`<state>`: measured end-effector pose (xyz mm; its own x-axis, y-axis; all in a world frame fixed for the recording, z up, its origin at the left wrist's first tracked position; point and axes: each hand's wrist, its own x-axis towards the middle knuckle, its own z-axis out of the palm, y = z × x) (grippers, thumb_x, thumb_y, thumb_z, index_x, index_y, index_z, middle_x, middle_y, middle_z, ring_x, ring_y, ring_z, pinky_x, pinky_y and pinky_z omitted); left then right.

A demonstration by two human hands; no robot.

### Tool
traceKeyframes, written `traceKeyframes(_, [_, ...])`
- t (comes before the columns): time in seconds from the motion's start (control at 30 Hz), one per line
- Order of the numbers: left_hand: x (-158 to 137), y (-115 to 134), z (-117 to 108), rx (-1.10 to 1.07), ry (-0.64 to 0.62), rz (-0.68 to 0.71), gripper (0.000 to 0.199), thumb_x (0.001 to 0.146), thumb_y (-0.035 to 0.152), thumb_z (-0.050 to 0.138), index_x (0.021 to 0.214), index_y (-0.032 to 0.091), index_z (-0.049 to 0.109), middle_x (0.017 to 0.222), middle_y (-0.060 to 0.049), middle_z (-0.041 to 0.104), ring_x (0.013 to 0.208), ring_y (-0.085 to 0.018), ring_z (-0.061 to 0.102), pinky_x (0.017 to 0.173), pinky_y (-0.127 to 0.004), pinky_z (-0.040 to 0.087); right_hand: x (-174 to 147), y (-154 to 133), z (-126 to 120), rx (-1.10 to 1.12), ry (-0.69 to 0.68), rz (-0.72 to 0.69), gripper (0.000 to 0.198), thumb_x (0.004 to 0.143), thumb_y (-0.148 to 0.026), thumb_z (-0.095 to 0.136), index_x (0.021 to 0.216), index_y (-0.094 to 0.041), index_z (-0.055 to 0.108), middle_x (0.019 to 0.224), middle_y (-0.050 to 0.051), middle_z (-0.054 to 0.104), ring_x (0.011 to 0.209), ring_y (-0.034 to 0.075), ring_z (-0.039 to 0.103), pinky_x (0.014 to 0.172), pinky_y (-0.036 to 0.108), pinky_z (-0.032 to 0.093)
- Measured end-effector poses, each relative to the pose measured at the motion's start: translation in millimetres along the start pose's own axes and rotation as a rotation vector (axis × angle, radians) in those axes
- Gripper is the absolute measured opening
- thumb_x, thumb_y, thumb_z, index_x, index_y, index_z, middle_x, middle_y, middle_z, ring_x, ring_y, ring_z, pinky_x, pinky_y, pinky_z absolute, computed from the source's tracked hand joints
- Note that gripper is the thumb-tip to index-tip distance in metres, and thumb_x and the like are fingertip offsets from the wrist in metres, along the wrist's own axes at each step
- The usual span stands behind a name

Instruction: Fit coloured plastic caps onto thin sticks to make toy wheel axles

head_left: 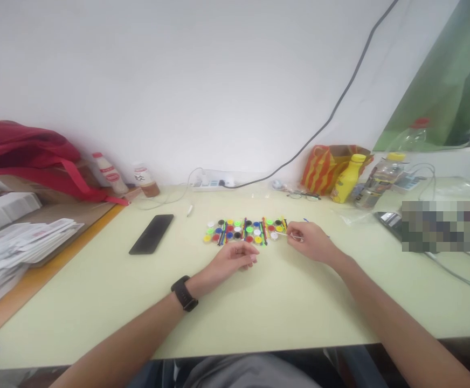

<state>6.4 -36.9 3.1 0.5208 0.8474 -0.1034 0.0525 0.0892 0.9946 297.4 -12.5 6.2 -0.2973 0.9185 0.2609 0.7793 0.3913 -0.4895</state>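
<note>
Small round coloured pieces [249, 230] with pale rims are laid out in several rows mid-table, in white, black, yellow, green, red and blue. Groups of thin coloured sticks [264, 231] lie upright between the columns of rounds. My right hand [311, 241] is at the right end of the rows, its fingers pinched on a thin white stick [295, 236] whose tip points left towards the rounds. In front of the rows, my left hand [233, 258] rests with loosely curved fingers, thumb apart, holding nothing visible. A black watch [185, 293] is on the left wrist.
A black phone [151, 234] lies to the left. Papers [53, 240] and a red bag [28, 148] fill the far left. Along the wall stand a power strip [211, 186], glasses [303, 195], a striped bag [319, 168] and a yellow bottle [347, 180]. Cables [457, 277] trail at right.
</note>
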Motion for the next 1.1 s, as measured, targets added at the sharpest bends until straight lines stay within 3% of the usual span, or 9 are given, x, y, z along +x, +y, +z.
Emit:
traceKeyframes(0.33, [-1,1,1,-0.003,-0.017,0.005,0.031,0.084,0.041,0.082,0.100,0.016,0.074,0.087,-0.004,0.069,0.077,-0.013,0.061,0.075,-0.027,0.049,-2,-5,1,-0.073,-0.026,0.032,0.003,0.081,-0.022,0.054,0.080,-0.024,0.057,0.068,-0.002,0.058,0.065,0.017,0.052,0.063,0.027,0.033])
traceKeyframes(0.5, [0,-3,0,-0.003,-0.038,0.020,0.030,0.085,0.041,0.080,0.100,0.017,0.074,0.090,-0.005,0.070,0.081,-0.014,0.063,0.077,-0.027,0.049,-2,-4,-4,-0.074,-0.022,0.025,0.011,0.079,-0.022,0.055,0.070,-0.023,0.048,0.061,-0.004,0.049,0.060,0.015,0.044,0.063,0.028,0.030])
traceKeyframes(0.67, [-1,-5,2,0.115,-0.036,0.109,0.031,0.085,0.041,0.080,0.102,0.016,0.072,0.092,-0.006,0.068,0.086,-0.017,0.064,0.082,-0.030,0.051,-4,-5,-10,0.135,-0.116,0.031,0.021,0.077,-0.023,0.060,0.062,-0.021,0.045,0.058,-0.005,0.044,0.058,0.013,0.039,0.058,0.026,0.028])
traceKeyframes(0.87, [-8,-6,8,0.507,-0.006,0.308,0.047,0.078,0.040,0.086,0.118,0.022,0.071,0.114,-0.009,0.065,0.093,-0.020,0.061,0.081,-0.033,0.051,-10,-27,5,0.488,-0.432,-0.108,0.010,0.082,-0.017,0.057,0.080,-0.018,0.067,0.069,-0.001,0.058,0.063,0.013,0.048,0.059,0.025,0.035])
traceKeyframes(1.0, [-8,-9,8,0.624,-0.058,0.410,0.017,0.085,0.033,0.080,0.095,0.022,0.075,0.114,-0.006,0.067,0.107,-0.022,0.061,0.096,-0.035,0.047,-11,-43,14,0.571,-0.481,-0.139,0.016,0.090,-0.026,0.061,0.091,-0.016,0.074,0.082,0.003,0.068,0.071,0.016,0.055,0.063,0.026,0.040])
traceKeyframes(1.1, [-7,-10,7,0.637,-0.028,0.361,0.015,0.088,0.034,0.078,0.092,0.021,0.074,0.104,-0.005,0.069,0.098,-0.020,0.062,0.085,-0.031,0.048,-10,-45,8,0.604,-0.429,-0.122,0.020,0.095,-0.031,0.061,0.094,-0.017,0.075,0.088,0.006,0.071,0.078,0.018,0.058,0.067,0.028,0.043])
